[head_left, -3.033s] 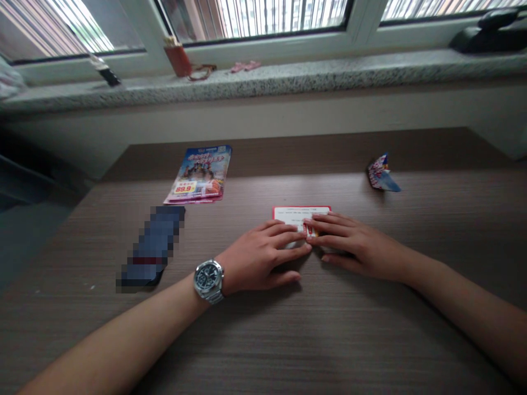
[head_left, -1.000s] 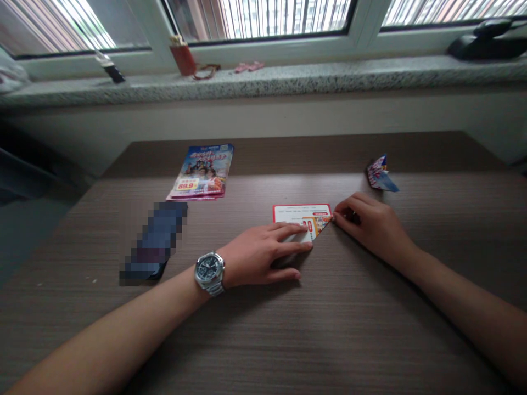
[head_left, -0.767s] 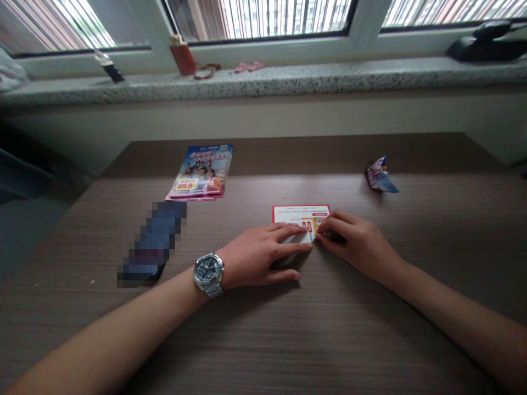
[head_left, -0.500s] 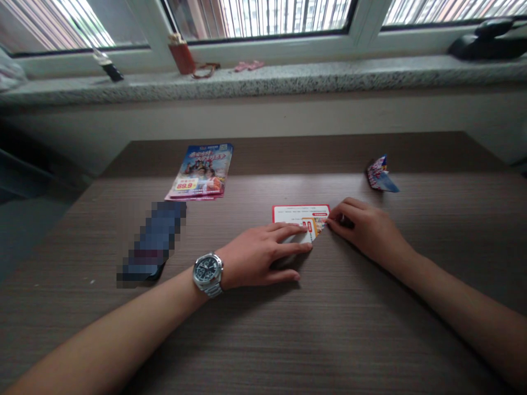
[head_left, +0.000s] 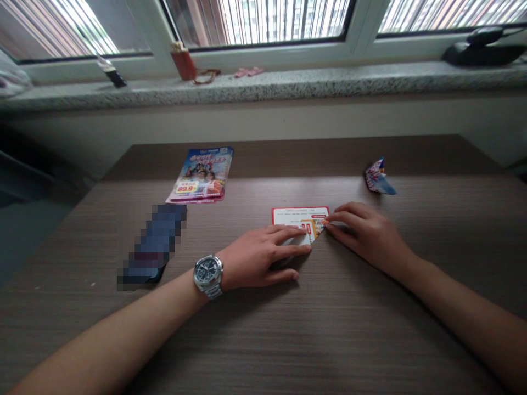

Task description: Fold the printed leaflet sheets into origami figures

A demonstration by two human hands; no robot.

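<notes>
A white flyer with a red border [head_left: 288, 215] lies on the table in front of me, its near right corner folded over into a slanted edge. My left hand [head_left: 263, 255], a silver watch on its wrist, rests flat across the flyer with fingers spread, covering much of its near left part. At the flyer's right edge, my right hand [head_left: 362, 230] pinches the folded corner between thumb and fingertips. Farther back on the right stands a small folded piece of printed paper [head_left: 379, 178], touched by neither hand.
A stack of colourful flyers [head_left: 201, 174] lies at the back left of the wooden table [head_left: 255, 340]. Nearer, a pixelated dark phone-like object [head_left: 154, 241] sits left of my forearm. On the stone windowsill [head_left: 313, 83] are a red pouch [head_left: 184, 64] and a black device [head_left: 481, 50].
My right hand's fingers have shifted slightly and lie flatter against the folded corner. My left hand stays spread on the flyer. The whole view has tilted a little.
</notes>
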